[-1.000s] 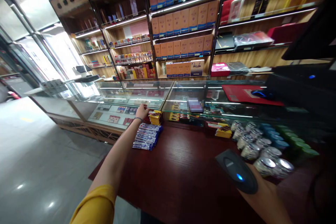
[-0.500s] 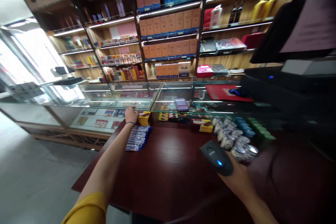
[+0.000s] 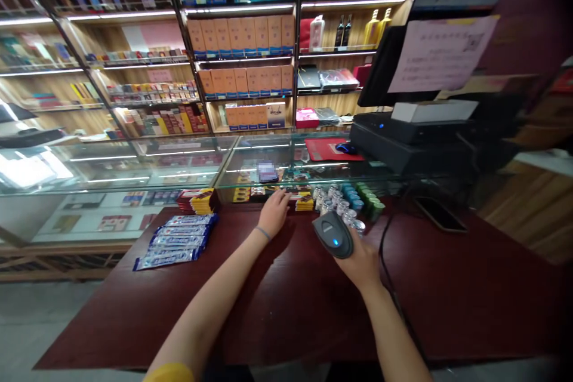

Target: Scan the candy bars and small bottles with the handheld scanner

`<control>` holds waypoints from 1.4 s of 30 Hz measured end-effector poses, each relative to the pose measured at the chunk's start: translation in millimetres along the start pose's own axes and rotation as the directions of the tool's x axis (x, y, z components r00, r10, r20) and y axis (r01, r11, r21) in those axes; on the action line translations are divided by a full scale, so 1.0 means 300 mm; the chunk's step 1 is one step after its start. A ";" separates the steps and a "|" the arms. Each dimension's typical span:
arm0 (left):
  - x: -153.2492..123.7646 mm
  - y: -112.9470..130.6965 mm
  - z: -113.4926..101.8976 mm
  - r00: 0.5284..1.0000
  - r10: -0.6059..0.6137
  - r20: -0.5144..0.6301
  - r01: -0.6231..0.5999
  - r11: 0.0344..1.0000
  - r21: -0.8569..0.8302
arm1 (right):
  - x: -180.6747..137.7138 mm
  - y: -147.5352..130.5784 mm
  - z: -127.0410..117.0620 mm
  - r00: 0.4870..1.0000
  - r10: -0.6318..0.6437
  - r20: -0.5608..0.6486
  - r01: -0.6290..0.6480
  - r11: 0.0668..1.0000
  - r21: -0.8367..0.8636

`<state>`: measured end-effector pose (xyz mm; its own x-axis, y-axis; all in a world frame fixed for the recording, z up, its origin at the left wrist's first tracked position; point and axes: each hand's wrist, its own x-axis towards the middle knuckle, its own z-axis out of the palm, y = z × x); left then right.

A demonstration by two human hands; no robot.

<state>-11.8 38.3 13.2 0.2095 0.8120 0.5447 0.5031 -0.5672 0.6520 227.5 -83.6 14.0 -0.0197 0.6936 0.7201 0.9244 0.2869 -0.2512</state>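
Observation:
My right hand (image 3: 362, 262) is wrapped round a dark grey barcode scanner (image 3: 332, 235) with a lit blue light, held above the table with its head pointing away from me. My left hand (image 3: 274, 215) is over the table's far edge, its fingers stretched forward and nothing visible in them. Just right of its fingertips is a small stack of yellow and dark red packets (image 3: 304, 202). Whether the fingertips touch it, I cannot tell. Blue-and-white wrapped sticks (image 3: 179, 240) lie in a row at the left, before a taller stack of similar yellow packets (image 3: 203, 201).
Silver-topped cans (image 3: 336, 198), blue cans (image 3: 353, 197) and green cans (image 3: 370, 202) stand in rows behind the scanner. A glass display case (image 3: 179, 161) runs behind the dark red table (image 3: 277, 316). A phone (image 3: 441, 215) lies right, beyond a black cable (image 3: 388, 274); a monitor (image 3: 380, 74) stands above.
My left hand has moved right, from the left yellow stack to near the other one. The view has turned right. My right hand still holds the scanner, now close to the cans.

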 end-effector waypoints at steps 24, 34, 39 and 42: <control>-0.094 0.030 0.026 0.888 -0.390 -0.242 0.314 0.901 -0.298 | -0.008 -0.003 0.002 0.987 0.158 -0.027 -0.156 0.985 0.070; -0.165 -0.064 0.001 0.660 -0.742 -0.120 0.176 0.309 -0.935 | -0.023 -0.078 0.024 0.981 0.086 0.175 -0.112 0.984 0.141; -0.169 -0.072 0.009 0.626 -0.774 -0.094 0.130 0.223 -0.966 | -0.015 -0.118 0.020 0.941 -0.038 0.336 -0.021 0.985 0.170; -0.172 -0.063 0.008 0.647 -0.757 -0.094 0.050 0.164 -0.985 | -0.016 -0.131 0.020 0.915 -0.112 0.387 0.050 0.985 0.166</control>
<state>-30.0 7.4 -28.4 -0.3239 0.9416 -0.0918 -0.7329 -0.1884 0.6537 189.0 -94.2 16.7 -0.2693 0.8584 0.4367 0.8460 0.4275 -0.3186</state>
